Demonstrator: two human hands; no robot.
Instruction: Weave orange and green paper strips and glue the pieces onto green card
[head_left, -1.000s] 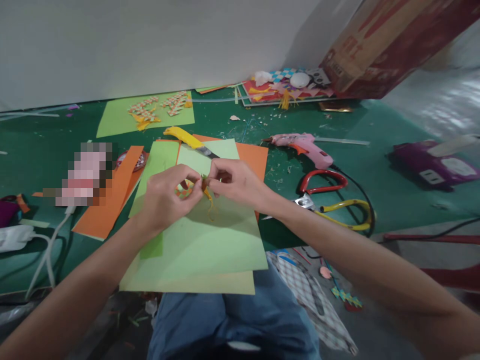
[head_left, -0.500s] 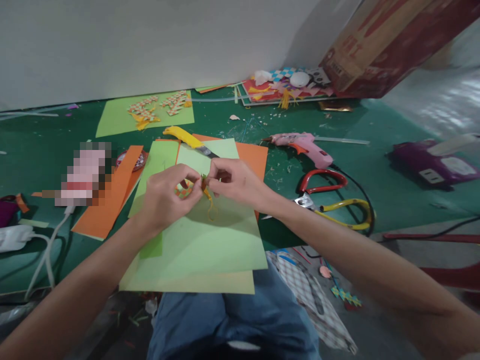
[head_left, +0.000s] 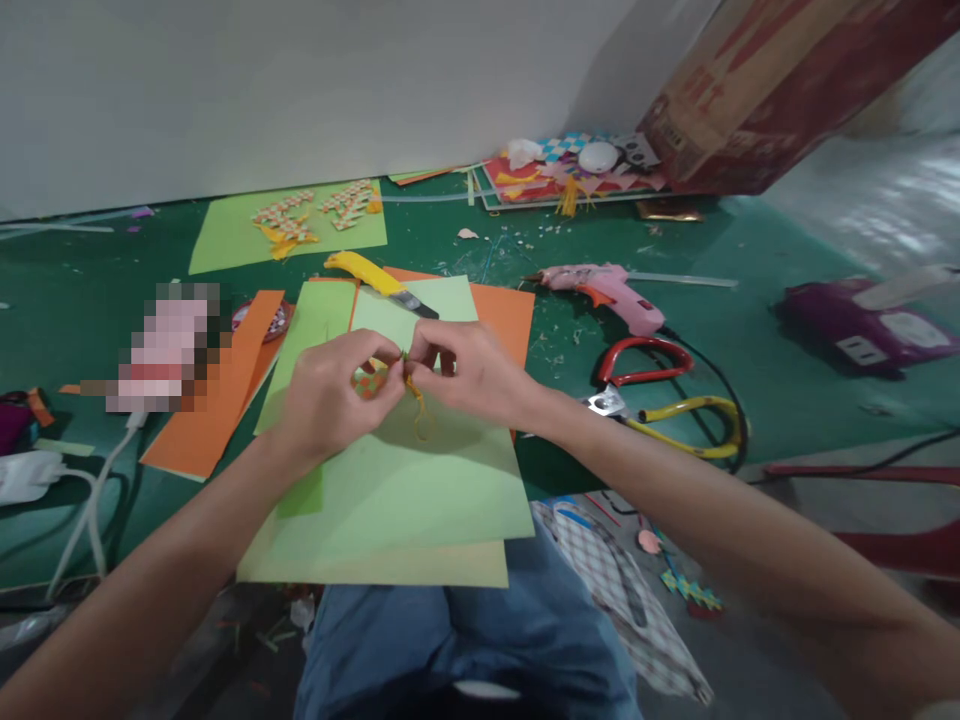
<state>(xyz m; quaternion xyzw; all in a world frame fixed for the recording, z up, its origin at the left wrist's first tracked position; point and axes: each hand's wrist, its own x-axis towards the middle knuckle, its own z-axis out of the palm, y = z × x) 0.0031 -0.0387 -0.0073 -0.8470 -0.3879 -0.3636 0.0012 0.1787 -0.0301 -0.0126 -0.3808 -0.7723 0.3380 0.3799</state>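
Above the pale green paper sheets [head_left: 427, 490], my left hand [head_left: 322, 395] pinches a small woven paper piece [head_left: 367, 382] with orange and green checks. Its fingers cover much of the piece. My right hand [head_left: 480, 370] is closed at the right end of the same piece, thumb and forefinger pressed together and almost touching the left fingertips. From between the hands hangs a thin yellow cord [head_left: 421, 415] in a loop. A yellow utility knife [head_left: 367, 272] lies just beyond the fingers, its blade pointing right.
To the right lie a pink glue gun [head_left: 626, 300] and scissors [head_left: 697, 410] with red and yellow handles. Orange paper strips [head_left: 225, 400] and a pixelated object [head_left: 165, 345] with a cable are at left. Woven pieces [head_left: 289, 225] rest on green paper behind; a carton [head_left: 735, 100] stands back right.
My right hand has shifted slightly left and down, its fingertips closer to those of my left hand. Both hands keep their pinch on the woven piece.
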